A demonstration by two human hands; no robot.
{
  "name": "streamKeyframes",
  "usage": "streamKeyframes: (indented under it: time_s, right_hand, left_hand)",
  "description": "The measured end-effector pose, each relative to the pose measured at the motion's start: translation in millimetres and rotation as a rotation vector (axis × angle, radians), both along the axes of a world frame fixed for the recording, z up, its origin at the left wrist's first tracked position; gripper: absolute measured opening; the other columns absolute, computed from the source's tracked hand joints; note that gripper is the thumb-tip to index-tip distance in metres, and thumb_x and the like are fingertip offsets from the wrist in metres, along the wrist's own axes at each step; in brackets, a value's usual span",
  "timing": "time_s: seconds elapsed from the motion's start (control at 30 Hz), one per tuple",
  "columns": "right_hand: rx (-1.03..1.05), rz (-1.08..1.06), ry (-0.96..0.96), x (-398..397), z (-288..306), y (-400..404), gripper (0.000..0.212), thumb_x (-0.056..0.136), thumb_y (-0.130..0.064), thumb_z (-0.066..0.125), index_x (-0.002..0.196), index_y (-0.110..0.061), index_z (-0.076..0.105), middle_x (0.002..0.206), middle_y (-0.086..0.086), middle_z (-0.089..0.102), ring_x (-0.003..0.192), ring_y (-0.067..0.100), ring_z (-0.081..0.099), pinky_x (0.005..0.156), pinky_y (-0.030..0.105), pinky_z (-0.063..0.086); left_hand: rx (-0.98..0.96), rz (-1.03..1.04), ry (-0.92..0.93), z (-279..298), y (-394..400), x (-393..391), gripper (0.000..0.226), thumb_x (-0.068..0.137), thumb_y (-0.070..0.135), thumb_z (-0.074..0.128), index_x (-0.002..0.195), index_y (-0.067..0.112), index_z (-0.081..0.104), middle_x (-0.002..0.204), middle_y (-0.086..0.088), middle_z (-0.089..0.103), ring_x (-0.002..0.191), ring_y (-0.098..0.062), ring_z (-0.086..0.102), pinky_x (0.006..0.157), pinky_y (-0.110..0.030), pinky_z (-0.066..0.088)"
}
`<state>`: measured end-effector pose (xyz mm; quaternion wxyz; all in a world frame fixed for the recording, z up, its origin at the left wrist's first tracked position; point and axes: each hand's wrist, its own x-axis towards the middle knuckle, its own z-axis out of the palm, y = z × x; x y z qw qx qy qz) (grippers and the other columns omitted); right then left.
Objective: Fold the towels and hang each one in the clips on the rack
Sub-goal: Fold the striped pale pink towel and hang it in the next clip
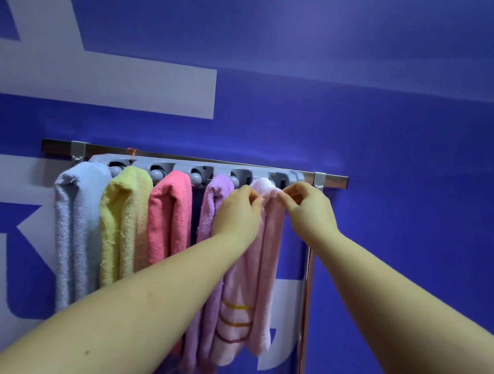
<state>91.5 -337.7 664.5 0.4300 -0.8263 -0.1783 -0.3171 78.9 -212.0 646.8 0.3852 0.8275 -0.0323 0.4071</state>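
Pinching pale pink towel (264, 248) top at rack (196, 168), left hand (237, 210) and right hand (309, 211), arms outstretched.

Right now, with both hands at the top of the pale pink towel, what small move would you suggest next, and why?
Probably press the pale pink towel fold up into the rightmost clip. Left hand and right hand pinch its top just below that clip; the other four towels already hang.
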Motion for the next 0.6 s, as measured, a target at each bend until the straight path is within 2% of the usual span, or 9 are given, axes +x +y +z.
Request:
streamKeyframes:
  time_s: [0.1, 0.23, 0.3, 0.37, 0.43, 0.5, 0.57, 0.6]
  right_hand:
    - [0.008, 0.006, -0.023, 0, 2, -3, 0.007, 0.092, -0.027, 0.054, 0.086, -0.024, 0.057, 0.087, -0.007, 0.061, 0.078, 0.013, 0.055, 0.067, 0.026, 0.038]
    - [0.079, 0.063, -0.032, 0, 4, 1, 0.008, 0.093, -0.025, 0.054, 0.086, -0.021, 0.057, 0.079, -0.009, 0.059, 0.075, 0.010, 0.054, 0.059, 0.021, 0.038]
    - [0.135, 0.114, 0.001, -1, 4, 4, 0.012, 0.093, -0.029, 0.053, 0.087, -0.020, 0.058, 0.078, -0.010, 0.058, 0.076, 0.010, 0.055, 0.063, 0.019, 0.044]
    - [0.216, 0.204, 0.107, -1, -1, 5, 0.022, 0.094, -0.038, 0.047, 0.093, -0.019, 0.059, 0.084, -0.010, 0.060, 0.083, 0.012, 0.058, 0.079, 0.029, 0.052]
    - [0.295, 0.326, 0.266, 1, -10, 6, 0.035, 0.096, -0.047, 0.037, 0.102, -0.020, 0.060, 0.099, -0.004, 0.064, 0.098, 0.016, 0.060, 0.094, 0.041, 0.050]
    - [0.359, 0.429, 0.429, 4, -24, 6, 0.048, 0.095, -0.057, 0.029, 0.107, -0.024, 0.063, 0.111, -0.001, 0.065, 0.109, 0.019, 0.059, 0.101, 0.046, 0.045]
    - [0.417, 0.471, 0.551, 10, -40, 5, 0.061, 0.088, -0.069, 0.026, 0.115, -0.028, 0.062, 0.116, -0.002, 0.066, 0.111, 0.019, 0.059, 0.101, 0.045, 0.044]
    - [0.435, 0.472, 0.598, 13, -48, 4, 0.066, 0.086, -0.073, 0.024, 0.115, -0.028, 0.063, 0.115, -0.002, 0.067, 0.108, 0.018, 0.060, 0.097, 0.042, 0.046]
  left_hand:
    - [-0.133, -0.088, -0.044, -2, 2, -1, 0.016, 0.094, 0.024, 0.050, 0.095, 0.011, 0.059, 0.097, -0.005, 0.066, 0.090, -0.023, 0.057, 0.078, -0.029, 0.042]
    - [-0.358, -0.244, -0.039, 4, 0, 1, 0.008, 0.095, 0.018, 0.048, 0.089, 0.014, 0.053, 0.075, 0.009, 0.053, 0.072, -0.011, 0.049, 0.057, -0.011, 0.036]
    - [-0.455, -0.303, 0.004, 3, -1, 5, 0.009, 0.096, 0.020, 0.047, 0.092, 0.014, 0.053, 0.075, 0.007, 0.051, 0.067, -0.006, 0.046, 0.059, -0.013, 0.037]
    - [-0.546, -0.373, 0.075, -2, -2, 12, 0.012, 0.096, 0.025, 0.046, 0.095, 0.016, 0.054, 0.083, 0.002, 0.057, 0.075, -0.011, 0.050, 0.069, -0.021, 0.042]
    - [-0.629, -0.451, 0.151, -9, -3, 15, 0.022, 0.097, 0.031, 0.040, 0.098, 0.016, 0.056, 0.095, -0.005, 0.062, 0.091, -0.019, 0.056, 0.084, -0.035, 0.046]
    - [-0.705, -0.525, 0.218, -18, -3, 14, 0.036, 0.099, 0.036, 0.033, 0.091, 0.016, 0.062, 0.092, -0.007, 0.067, 0.095, -0.022, 0.061, 0.094, -0.038, 0.047]
    - [-0.769, -0.561, 0.311, -30, -2, 15, 0.049, 0.099, 0.044, 0.028, 0.080, 0.019, 0.065, 0.074, 0.000, 0.069, 0.079, -0.015, 0.064, 0.078, -0.030, 0.050]
    - [-0.790, -0.577, 0.358, -36, -2, 16, 0.053, 0.098, 0.049, 0.026, 0.080, 0.020, 0.066, 0.069, 0.001, 0.069, 0.072, -0.011, 0.063, 0.069, -0.027, 0.048]
